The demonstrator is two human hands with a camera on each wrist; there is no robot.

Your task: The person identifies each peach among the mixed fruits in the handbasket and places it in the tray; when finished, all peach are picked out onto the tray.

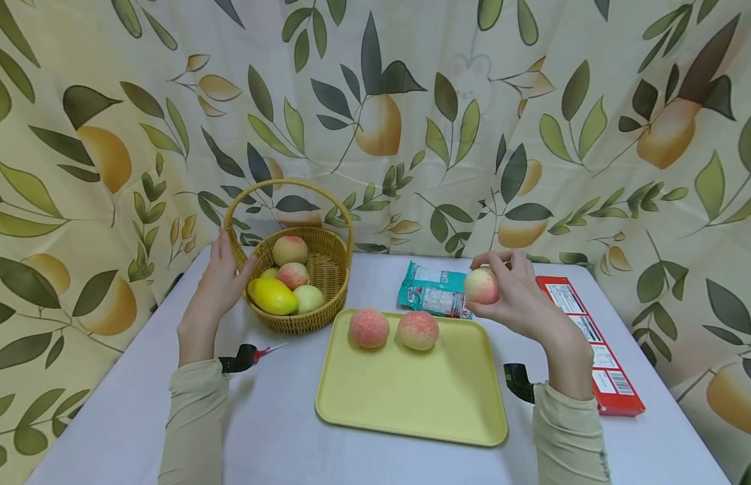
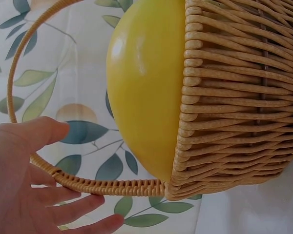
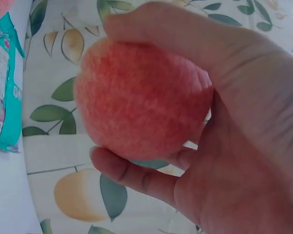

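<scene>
My right hand (image 1: 513, 289) holds a pink and cream peach (image 1: 481, 286) up in the air, thumb and fingers around it; the right wrist view shows the peach (image 3: 144, 100) close up. At the left, my left hand (image 1: 220, 283) rests with extended fingers at the handle (image 2: 112, 187) of a wicker basket (image 1: 335, 296). In the basket lie a yellow mango-like fruit (image 1: 272, 297), two peaches (image 1: 289, 250) and pale green round fruit (image 1: 309, 298). Two pink peaches (image 1: 369, 328) sit side by side near the back edge of the yellow tray (image 1: 405, 397).
Behind the tray lies a teal packet (image 1: 432, 288). A red flat box (image 1: 617, 399) lies along the right side of the white table (image 1: 278, 424). A curtain printed with leaves and fruit (image 1: 378, 121) hangs right behind the table.
</scene>
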